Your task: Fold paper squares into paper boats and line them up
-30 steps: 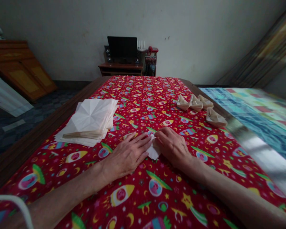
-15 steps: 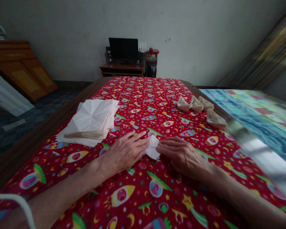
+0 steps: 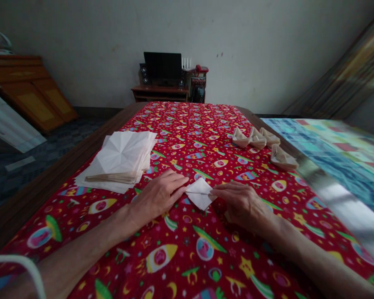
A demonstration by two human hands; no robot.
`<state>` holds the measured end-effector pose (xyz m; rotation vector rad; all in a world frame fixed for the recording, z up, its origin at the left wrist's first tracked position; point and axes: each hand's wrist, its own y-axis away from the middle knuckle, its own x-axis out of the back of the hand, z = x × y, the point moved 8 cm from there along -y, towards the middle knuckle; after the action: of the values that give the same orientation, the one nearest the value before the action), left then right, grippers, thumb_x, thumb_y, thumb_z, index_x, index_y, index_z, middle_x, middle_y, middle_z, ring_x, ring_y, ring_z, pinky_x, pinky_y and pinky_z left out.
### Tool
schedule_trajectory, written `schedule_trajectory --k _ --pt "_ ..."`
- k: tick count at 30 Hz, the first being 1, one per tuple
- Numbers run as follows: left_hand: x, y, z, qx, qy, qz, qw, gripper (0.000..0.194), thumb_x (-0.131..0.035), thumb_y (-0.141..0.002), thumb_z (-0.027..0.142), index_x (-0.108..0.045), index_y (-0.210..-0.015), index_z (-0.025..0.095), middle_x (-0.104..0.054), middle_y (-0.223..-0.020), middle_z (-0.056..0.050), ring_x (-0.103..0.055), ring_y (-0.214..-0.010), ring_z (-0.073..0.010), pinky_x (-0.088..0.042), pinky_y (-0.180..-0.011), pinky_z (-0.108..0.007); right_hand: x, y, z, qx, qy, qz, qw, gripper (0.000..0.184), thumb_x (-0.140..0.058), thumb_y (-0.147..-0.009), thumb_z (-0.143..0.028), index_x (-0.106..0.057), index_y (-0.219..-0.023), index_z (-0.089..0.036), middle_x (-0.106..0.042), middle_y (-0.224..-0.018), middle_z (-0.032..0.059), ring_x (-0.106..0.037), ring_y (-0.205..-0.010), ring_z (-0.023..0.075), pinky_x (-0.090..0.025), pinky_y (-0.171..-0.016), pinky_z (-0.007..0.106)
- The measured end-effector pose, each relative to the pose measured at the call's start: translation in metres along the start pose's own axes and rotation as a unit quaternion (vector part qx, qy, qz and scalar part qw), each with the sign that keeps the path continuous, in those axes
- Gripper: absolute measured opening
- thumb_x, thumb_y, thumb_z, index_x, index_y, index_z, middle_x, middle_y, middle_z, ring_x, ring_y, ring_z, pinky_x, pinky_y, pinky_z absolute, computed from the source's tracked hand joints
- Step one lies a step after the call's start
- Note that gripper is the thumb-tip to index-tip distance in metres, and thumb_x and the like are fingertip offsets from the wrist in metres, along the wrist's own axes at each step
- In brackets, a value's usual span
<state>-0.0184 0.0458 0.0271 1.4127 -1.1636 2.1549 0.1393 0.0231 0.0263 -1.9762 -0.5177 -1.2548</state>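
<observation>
A small folded white paper (image 3: 200, 194) lies on the red patterned tablecloth in front of me. It has a diamond shape with a crease or slit across its middle. My left hand (image 3: 162, 190) has its thumb and fingers closed at the paper's left corner. At the right corner, my right hand (image 3: 243, 200) pinches the paper between thumb and fingers. A stack of creased white paper sheets (image 3: 121, 153) lies to the left, beyond my left hand. Several folded paper boats (image 3: 258, 139) stand at the right side of the cloth.
The red tablecloth (image 3: 187, 253) covers a table with a dark wooden edge (image 3: 90, 145). A white curved cable or tube (image 3: 21, 258) shows at the lower left. Beyond the table stand a monitor (image 3: 162, 65) and a red telephone (image 3: 201, 68). A bed (image 3: 324, 153) is at the right.
My left fingers have drawn in from lying stretched over the paper to its left corner. My right hand has shifted slightly right, and more of the folded paper now shows.
</observation>
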Motion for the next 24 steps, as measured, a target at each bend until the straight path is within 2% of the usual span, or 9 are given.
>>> schedule_trajectory --k 4,7,10,13,15,18,20,22,24 --pt "-0.004 0.0 -0.004 0.089 -0.014 -0.01 0.996 0.035 -0.041 -0.096 0.031 -0.057 -0.122 0.014 -0.064 -0.098 -0.009 -0.059 -0.092 -0.0203 -0.05 -0.083 -0.034 0.001 -0.001 0.001 -0.013 -0.003 0.013 1.0 0.041 -0.044 -0.069 0.001 -0.066 -0.097 -0.02 -0.069 -0.101 0.0077 -0.064 -0.086 0.0176 -0.048 -0.075 0.027" --pt "-0.009 -0.001 0.001 0.12 -0.025 -0.018 0.992 0.044 -0.044 -0.094 0.033 -0.047 -0.133 0.014 -0.063 -0.101 -0.01 -0.06 -0.092 -0.0211 -0.051 -0.081 -0.034 0.005 -0.005 -0.003 -0.024 0.023 0.021 0.999 0.032 -0.043 -0.077 -0.004 -0.066 -0.094 -0.018 -0.07 -0.093 0.0083 -0.063 -0.083 0.018 -0.045 -0.077 0.03" --pt "-0.012 -0.006 0.003 0.143 0.01 -0.004 0.99 0.047 -0.049 -0.09 0.028 -0.044 -0.135 0.016 -0.066 -0.102 -0.009 -0.063 -0.089 -0.0203 -0.052 -0.079 -0.032 0.005 -0.014 -0.009 -0.04 0.054 0.012 0.998 0.023 -0.044 -0.087 -0.018 -0.067 -0.092 -0.017 -0.069 -0.082 0.0085 -0.062 -0.076 0.0179 -0.042 -0.076 0.031" --pt "-0.011 -0.014 0.003 0.165 0.093 0.013 0.982 0.045 -0.051 -0.087 0.023 -0.049 -0.131 0.016 -0.07 -0.1 -0.008 -0.066 -0.086 -0.019 -0.053 -0.08 -0.031 0.007 -0.022 -0.011 -0.079 0.079 0.009 0.994 0.031 -0.039 -0.094 -0.029 -0.066 -0.086 -0.016 -0.066 -0.072 0.007 -0.059 -0.065 0.0159 -0.039 -0.069 0.029" --pt "-0.008 -0.019 0.003 0.176 0.137 0.027 0.975 0.042 -0.052 -0.086 0.023 -0.053 -0.128 0.016 -0.07 -0.105 -0.009 -0.067 -0.091 -0.0197 -0.054 -0.083 -0.031 0.008 -0.026 -0.01 -0.113 0.071 0.004 0.991 0.037 -0.035 -0.096 -0.033 -0.065 -0.084 -0.016 -0.064 -0.066 0.0052 -0.055 -0.058 0.0141 -0.036 -0.062 0.028" --pt "0.001 -0.025 0.01 0.156 0.163 0.045 0.973 0.042 -0.052 -0.087 0.026 -0.053 -0.128 0.015 -0.065 -0.117 -0.011 -0.063 -0.105 -0.0218 -0.052 -0.09 -0.034 0.009 -0.03 -0.009 -0.142 -0.012 0.004 0.99 0.038 -0.036 -0.097 -0.037 -0.065 -0.082 -0.018 -0.062 -0.062 0.0012 -0.05 -0.052 0.0109 -0.033 -0.056 0.025" --pt "0.007 -0.029 0.017 0.121 0.176 0.058 0.975 0.045 -0.048 -0.089 0.025 -0.049 -0.132 0.014 -0.062 -0.123 -0.012 -0.059 -0.112 -0.0221 -0.049 -0.096 -0.036 0.013 -0.031 -0.003 -0.171 -0.079 0.032 0.982 0.036 -0.04 -0.094 -0.042 -0.067 -0.086 -0.02 -0.062 -0.062 -0.0006 -0.05 -0.051 0.0101 -0.034 -0.055 0.024" --pt "0.012 -0.032 0.025 0.087 0.187 0.071 0.976 0.047 -0.044 -0.091 0.023 -0.041 -0.137 0.014 -0.058 -0.127 -0.013 -0.056 -0.116 -0.0215 -0.047 -0.099 -0.037 0.015 -0.031 0.01 -0.219 -0.152 0.067 0.962 0.036 -0.045 -0.091 -0.047 -0.068 -0.092 -0.019 -0.063 -0.064 -0.0003 -0.053 -0.054 0.0115 -0.036 -0.054 0.023" --pt "0.014 -0.033 0.032 0.053 0.188 0.082 0.977 0.049 -0.04 -0.092 0.019 -0.037 -0.14 0.015 -0.054 -0.131 -0.012 -0.052 -0.121 -0.0208 -0.045 -0.102 -0.038 0.01 -0.029 0.024 -0.261 -0.25 0.088 0.928 0.04 -0.046 -0.087 -0.05 -0.068 -0.093 -0.017 -0.064 -0.067 0.0016 -0.056 -0.059 0.0139 -0.039 -0.054 0.023"
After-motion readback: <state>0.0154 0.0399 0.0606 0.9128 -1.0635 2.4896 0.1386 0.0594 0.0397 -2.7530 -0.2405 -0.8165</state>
